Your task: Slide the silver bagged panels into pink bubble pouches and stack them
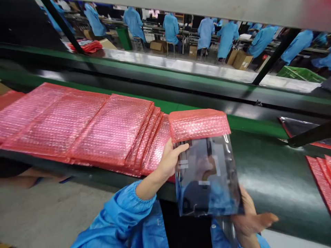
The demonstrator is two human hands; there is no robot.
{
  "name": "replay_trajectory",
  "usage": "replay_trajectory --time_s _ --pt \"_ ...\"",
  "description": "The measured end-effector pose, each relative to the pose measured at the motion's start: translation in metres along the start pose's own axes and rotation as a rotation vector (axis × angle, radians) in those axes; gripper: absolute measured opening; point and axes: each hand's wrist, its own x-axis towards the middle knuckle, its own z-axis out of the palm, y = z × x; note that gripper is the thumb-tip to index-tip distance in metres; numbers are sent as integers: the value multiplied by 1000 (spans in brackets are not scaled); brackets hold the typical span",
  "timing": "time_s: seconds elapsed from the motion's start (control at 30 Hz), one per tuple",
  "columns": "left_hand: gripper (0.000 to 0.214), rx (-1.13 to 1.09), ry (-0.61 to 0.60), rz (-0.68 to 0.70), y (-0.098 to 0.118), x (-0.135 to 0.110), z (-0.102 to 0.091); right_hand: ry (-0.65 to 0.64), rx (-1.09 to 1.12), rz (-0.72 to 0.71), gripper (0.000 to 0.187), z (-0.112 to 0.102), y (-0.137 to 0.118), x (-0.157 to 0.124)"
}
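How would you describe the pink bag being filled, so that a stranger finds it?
Follow the green conveyor belt to the fanned row of pink bubble bags. At its right end, one pink bag alone has a glossy dark pouch sticking out.

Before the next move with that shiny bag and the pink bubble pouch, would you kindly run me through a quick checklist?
1. Left hand grips the shiny bag at its left edge: ok.
2. Right hand supports the bag from below: ok, though the bag hides most of the hand.
3. Bag's top end is inside the pink bubble pouch: ok, only partly in.
4. Bag enters straight, without wrinkling: cannot tell, reflections hide it.
5. Pouch stack lies beside the left hand, overlapped in a row: ok.
6. Belt right of the bag has bare space: ok.
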Motion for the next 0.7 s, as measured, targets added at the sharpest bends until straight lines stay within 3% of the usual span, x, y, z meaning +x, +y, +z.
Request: replay_trajectory --time_s 0.07,0.13,0.23,0.37,0.53,0.6,0.7 --pt "41 68 -40 -26 -5 -23 -21 128 273 141 61 -8 -12 -14" --pt "39 153 -156 -70 -16 -49 -38 209 482 368 51 -12 -27 -21" --pt "40 279 -296 -143 -35 -86 -58 157 433 589 44 -7 -47 -33" --pt "41 350 -267 -206 -56 -114 -75 116 284 618 41 13 -61 -52" --pt "34 525 -195 -157 -69 -118 -90 206 194 589 49 35 -64 -77" --pt "34 671 -161 -94 -71 -120 -96 189 146 581 49 38 -63 -87" --pt "32 1039 -191 -51 -68 -128 -102 55 2 574 47 35 -56 -101"
